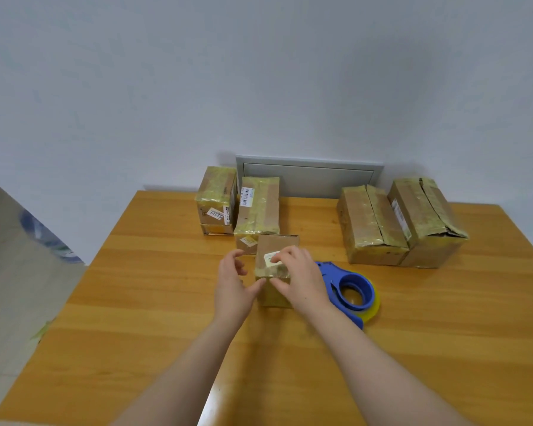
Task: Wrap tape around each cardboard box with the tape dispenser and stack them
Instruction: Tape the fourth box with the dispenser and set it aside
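Person visible as two forearms and two hands only, from the near edge of the table (136,318) onward. Left hand (233,282) and right hand (300,279) bare; both forearms uncovered along their whole visible length above the table. Nail detail too small to tell.

Cardboard boxes: five counted. Two stand at the rear left (far-left box (217,195) and label-top box (259,204); whether either hides another beneath cannot be told). Two stand at the rear right: inner right box (368,226), outer right box (425,216). One small box (277,242) is at centre.
Tape dispenser (348,287): one.
Hands: two, left hand (233,287) and right hand (299,278).
Tabletop (166,318): one.
Wall panel (314,179): one.
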